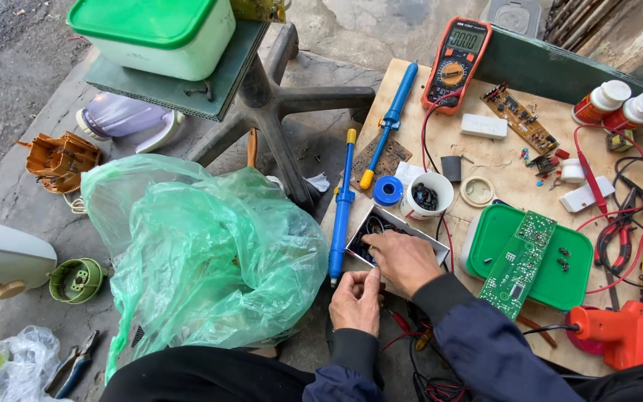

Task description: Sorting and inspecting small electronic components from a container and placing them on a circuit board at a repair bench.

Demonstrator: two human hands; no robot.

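My right hand [403,259] reaches into a small open box [392,223] of dark little parts at the near left edge of the wooden board [485,160]. Its fingers are curled among the parts; whether they grip one I cannot tell. My left hand [356,301] is just below the box, fingers pinched together on something small that is hidden. A blue desoldering pump [342,208] lies beside the box on the left. A white cup [427,195] with dark parts stands right behind it.
A big green plastic bag [202,253] fills the left. On the board lie a multimeter [455,63], a blue soldering iron [390,123], a green lid [560,275] under a circuit board [521,262], an orange soldering gun [626,335], pliers and red leads. A chair base [277,104] carries a green-lidded tub [154,33].
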